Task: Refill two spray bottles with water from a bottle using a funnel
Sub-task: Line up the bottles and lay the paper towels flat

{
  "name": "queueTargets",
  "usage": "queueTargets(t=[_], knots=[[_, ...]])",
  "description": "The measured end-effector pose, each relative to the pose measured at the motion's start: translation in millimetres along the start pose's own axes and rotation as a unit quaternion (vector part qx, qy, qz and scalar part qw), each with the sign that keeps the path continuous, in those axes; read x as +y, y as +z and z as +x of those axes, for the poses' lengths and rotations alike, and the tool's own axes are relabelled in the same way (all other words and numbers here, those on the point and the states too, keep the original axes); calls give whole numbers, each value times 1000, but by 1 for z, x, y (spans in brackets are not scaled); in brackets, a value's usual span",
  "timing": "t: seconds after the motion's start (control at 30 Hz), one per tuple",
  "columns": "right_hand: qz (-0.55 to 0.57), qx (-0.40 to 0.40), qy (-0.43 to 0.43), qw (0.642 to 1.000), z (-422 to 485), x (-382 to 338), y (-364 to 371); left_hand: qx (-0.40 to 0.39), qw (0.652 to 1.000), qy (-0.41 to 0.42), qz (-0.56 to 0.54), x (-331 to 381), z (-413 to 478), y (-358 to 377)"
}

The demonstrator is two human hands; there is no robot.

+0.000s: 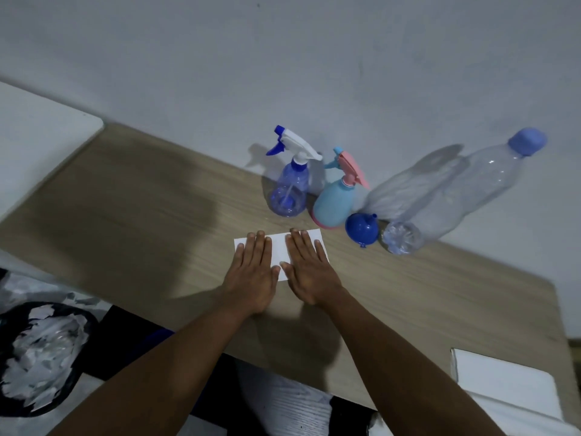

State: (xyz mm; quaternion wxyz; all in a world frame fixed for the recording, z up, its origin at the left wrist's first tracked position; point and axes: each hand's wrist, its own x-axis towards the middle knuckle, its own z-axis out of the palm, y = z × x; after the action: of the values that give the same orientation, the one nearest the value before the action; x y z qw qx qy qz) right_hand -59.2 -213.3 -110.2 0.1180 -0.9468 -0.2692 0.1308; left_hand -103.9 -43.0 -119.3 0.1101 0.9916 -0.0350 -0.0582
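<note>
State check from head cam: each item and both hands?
Clear blue spray bottle: upright, sprayer on.
Light blue spray bottle: upright, pink sprayer on.
Funnel: mouth down, spout up.
Water bottle: upright, capped.
Left hand: flat, rests on paper.
Right hand: flat, rests on paper.

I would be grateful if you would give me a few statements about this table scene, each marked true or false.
1. The left hand and right hand lie flat on the white paper. True.
2. The funnel sits in the neck of a spray bottle. False: it rests on the table, between the light blue spray bottle and the water bottle.
3. The water bottle has its cap on. True.
4. The clear blue spray bottle has had its trigger head taken off. False: the head is on, as on the light blue one.
</note>
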Motion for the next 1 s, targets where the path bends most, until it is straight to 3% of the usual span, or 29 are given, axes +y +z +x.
queueTargets(t=[0.53, 0.87, 1.0], knots=[[35, 38, 151, 987, -135, 123, -12, -77, 986, 147, 33, 167, 21, 32], [58, 65, 213, 973, -199, 114, 5, -138, 966, 206, 71, 201, -10, 34], [54, 69, 212, 973, -227, 101, 16, -127, 962, 219, 99, 206, -39, 39]])
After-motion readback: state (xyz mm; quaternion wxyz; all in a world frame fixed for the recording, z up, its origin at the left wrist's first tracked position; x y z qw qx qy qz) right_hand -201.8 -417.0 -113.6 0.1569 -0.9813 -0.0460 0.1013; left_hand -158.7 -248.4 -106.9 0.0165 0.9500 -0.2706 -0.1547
